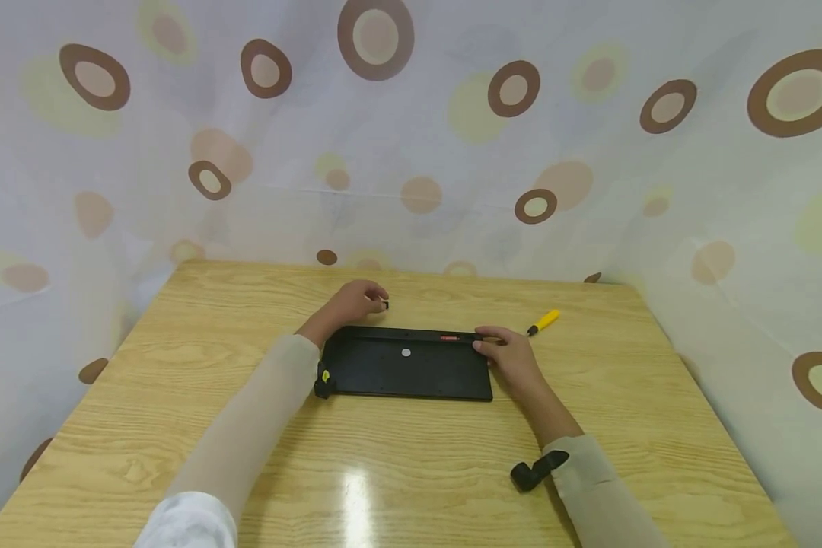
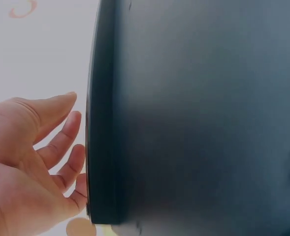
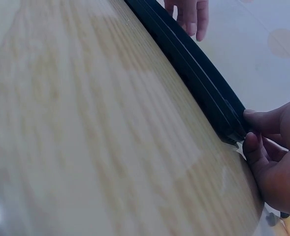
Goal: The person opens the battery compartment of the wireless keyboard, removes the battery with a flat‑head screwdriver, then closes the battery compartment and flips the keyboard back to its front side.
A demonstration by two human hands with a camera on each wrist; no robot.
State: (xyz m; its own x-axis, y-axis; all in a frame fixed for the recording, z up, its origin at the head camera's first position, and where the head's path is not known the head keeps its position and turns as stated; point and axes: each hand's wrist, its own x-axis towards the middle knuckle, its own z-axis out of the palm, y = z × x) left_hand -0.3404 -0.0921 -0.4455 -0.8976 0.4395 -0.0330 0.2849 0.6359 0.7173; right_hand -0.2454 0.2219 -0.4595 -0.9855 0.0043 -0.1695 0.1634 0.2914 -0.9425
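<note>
Left hand [image 1: 356, 302]: thumb and finger pinch a small dark piece [image 1: 386, 304], just beyond the top edge of a black panel; piece too small to identify. Right hand [image 1: 511, 358]: thumb and fingers grip the panel's upper right corner; the right wrist view shows the pinch there, at right of frame.

Black panel [image 1: 411, 374]: center of the head view, on the table [image 1: 397, 479], long side running left to right; can't tell if the far edge is lifted. Flat, wide rectangle, smooth, dull black. Raised strip along the top edge; in the left wrist view it runs down beside the left hand's fingers, with the broad face bluish black and plain. Small white round spot [image 1: 406, 352] on the face, upper middle. Small red cylinder [image 1: 450, 338] lies lengthwise in the strip, toward its right end, near the right hand's fingertips; markings too small to read.

Yellow-handled tool [image 1: 544, 321] on the table, just right of and beyond the right hand, slanted, black end toward lower left. Both forearms in beige sleeves [image 1: 263, 415], from the bottom of frame. Table top light wood grain, glare at bottom center. Patterned sheet [image 1: 425, 152] behind, whitish, brown and yellowish circles.
</note>
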